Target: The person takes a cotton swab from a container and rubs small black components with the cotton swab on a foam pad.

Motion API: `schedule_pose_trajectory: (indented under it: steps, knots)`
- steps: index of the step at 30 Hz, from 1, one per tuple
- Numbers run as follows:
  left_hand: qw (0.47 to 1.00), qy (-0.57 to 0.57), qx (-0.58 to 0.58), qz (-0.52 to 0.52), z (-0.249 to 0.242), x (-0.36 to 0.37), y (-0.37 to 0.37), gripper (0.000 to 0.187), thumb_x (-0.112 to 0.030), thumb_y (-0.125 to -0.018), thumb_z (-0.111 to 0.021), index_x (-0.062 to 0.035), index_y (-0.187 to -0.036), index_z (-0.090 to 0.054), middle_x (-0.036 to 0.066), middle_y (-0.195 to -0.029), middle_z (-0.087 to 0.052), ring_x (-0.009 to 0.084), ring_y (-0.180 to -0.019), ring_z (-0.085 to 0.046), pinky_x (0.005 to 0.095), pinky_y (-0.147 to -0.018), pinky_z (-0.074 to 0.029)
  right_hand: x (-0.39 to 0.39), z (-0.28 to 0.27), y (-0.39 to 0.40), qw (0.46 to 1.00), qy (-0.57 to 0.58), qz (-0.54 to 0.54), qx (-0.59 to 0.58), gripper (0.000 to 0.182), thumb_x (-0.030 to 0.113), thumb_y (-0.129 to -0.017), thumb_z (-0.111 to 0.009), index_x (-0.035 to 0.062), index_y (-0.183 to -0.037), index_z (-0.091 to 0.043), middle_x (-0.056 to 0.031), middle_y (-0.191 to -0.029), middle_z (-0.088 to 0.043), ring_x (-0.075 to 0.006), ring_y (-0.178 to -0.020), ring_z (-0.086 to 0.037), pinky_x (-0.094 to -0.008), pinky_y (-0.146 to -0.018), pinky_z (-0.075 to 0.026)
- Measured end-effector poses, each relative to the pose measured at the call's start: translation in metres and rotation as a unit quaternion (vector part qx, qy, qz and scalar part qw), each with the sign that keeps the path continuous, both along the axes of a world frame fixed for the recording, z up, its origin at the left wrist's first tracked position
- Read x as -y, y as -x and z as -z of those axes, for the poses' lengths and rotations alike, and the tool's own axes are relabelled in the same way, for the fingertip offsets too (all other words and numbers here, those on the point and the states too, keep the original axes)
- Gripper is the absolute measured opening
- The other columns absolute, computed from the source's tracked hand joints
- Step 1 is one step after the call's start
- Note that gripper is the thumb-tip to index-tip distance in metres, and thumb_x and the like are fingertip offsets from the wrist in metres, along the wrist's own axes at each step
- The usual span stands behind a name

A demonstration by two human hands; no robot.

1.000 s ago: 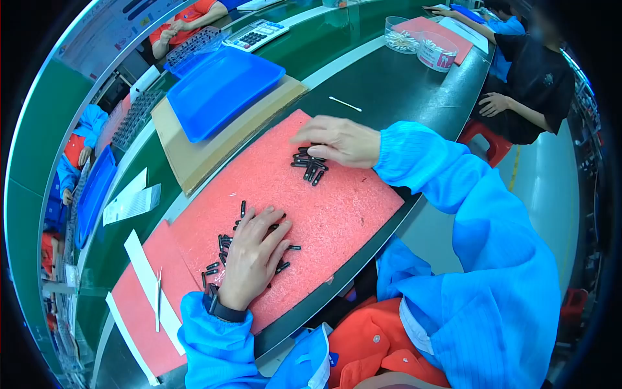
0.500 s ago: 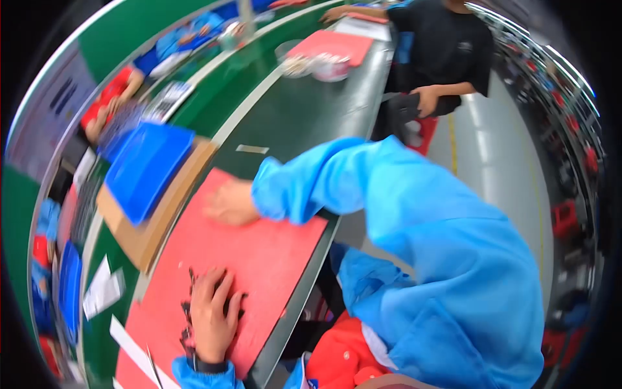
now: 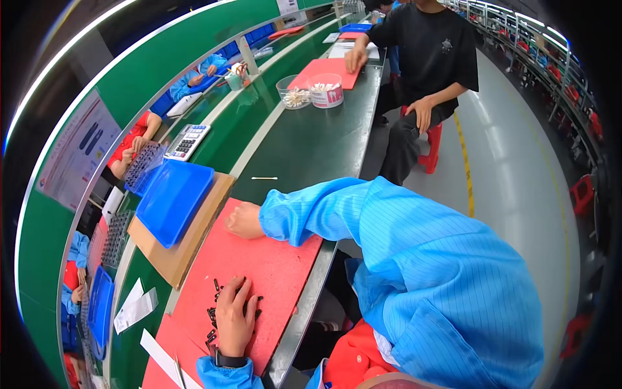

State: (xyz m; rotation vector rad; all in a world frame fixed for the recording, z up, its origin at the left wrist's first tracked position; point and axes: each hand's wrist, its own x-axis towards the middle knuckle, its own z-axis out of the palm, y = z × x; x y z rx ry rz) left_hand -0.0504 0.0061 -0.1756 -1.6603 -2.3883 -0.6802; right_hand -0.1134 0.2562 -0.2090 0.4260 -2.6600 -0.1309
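Observation:
My left hand [image 3: 236,319], with a black band at the wrist, lies palm down with fingers apart over small black parts [image 3: 212,316] on the red mat [image 3: 259,266]. Some of the parts show beside and between its fingers. Farther up the same mat rests my right hand [image 3: 245,220], its fingers curled under; whatever they may hold is hidden. A cotton swab [image 3: 264,177] lies on the dark green bench [image 3: 298,149] beyond it.
A blue tray [image 3: 173,202] sits on cardboard [image 3: 146,243] to the left. Tweezers [image 3: 178,373] and a white strip [image 3: 162,358] lie near the lower left. Two tubs of swabs [image 3: 326,92] stand farther up. A person in black [image 3: 431,48] sits at the bench, upper right.
The view has shifted, so the bench and both hands appear lower and farther right. The seated person's lower hand now rests on the knee. My left hand stays over the black parts.

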Motion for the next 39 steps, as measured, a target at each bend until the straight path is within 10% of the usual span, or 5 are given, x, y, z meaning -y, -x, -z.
schedule_pose_trajectory:
  steps: [8, 12, 20, 29, 39]
  knots:
    - [1.000, -0.007, -0.005, 0.008, 0.000, -0.004, 0.005, 0.030, -0.008, -0.082, -0.061, -0.0020, -0.112, -0.061, 0.015, -0.117, -0.057, 0.0330, -0.109, -0.055, 0.0396, -0.092, -0.044, -0.054, 0.005, 0.032, 0.810, 0.566, 0.145, 0.047, 0.014, 0.016, -0.084, -0.052, 0.0053, -0.080, -0.060, -0.0154, -0.065, -0.062, -0.0266, -0.059, -0.064, -0.0403, -0.052, -0.052]
    - [0.999, 0.019, 0.033, -0.038, -0.005, 0.000, -0.002, 0.031, -0.007, -0.082, -0.062, -0.0021, -0.112, -0.061, 0.015, -0.118, -0.056, 0.0334, -0.110, -0.054, 0.0396, -0.093, -0.044, -0.084, -0.011, 0.010, 0.208, 0.958, -0.080, 0.183, 0.034, 0.020, -0.090, -0.050, 0.0184, -0.059, -0.036, 0.0057, -0.049, -0.027, -0.0078, -0.039, -0.024, -0.0233, -0.034, -0.020]
    - [0.999, 0.002, 0.039, 0.001, -0.006, -0.008, 0.007, 0.032, -0.010, -0.080, -0.065, -0.0021, -0.111, -0.061, 0.015, -0.118, -0.056, 0.0349, -0.112, -0.053, 0.0422, -0.095, -0.042, -0.118, -0.018, -0.025, -0.133, 0.988, -0.060, 0.057, 0.028, 0.024, -0.096, -0.043, 0.0068, -0.074, -0.046, 0.0009, -0.059, -0.036, -0.0081, -0.047, -0.032, -0.0213, -0.037, -0.021]
    - [0.999, 0.020, 0.046, -0.019, -0.007, -0.004, 0.000, 0.032, -0.008, -0.081, -0.063, -0.0022, -0.113, -0.061, 0.016, -0.120, -0.056, 0.0354, -0.114, -0.052, 0.0421, -0.097, -0.041, -0.172, -0.054, -0.058, -0.017, 0.968, -0.204, 0.142, 0.025, 0.025, -0.098, -0.044, 0.0075, -0.080, -0.049, 0.0045, -0.056, -0.032, -0.0077, -0.046, -0.031, -0.0209, -0.038, -0.022]
    - [0.996, 0.053, 0.069, -0.015, -0.019, -0.010, -0.001, 0.036, -0.003, -0.075, -0.064, -0.0016, -0.111, -0.062, 0.016, -0.119, -0.057, 0.0353, -0.116, -0.052, 0.0432, -0.098, -0.041, -0.426, -0.055, -0.155, 0.477, 0.877, 0.044, -0.043, 0.023, 0.026, -0.097, -0.041, 0.0094, -0.082, -0.047, 0.0021, -0.062, -0.038, -0.0121, -0.053, -0.038, -0.0291, -0.050, -0.039]
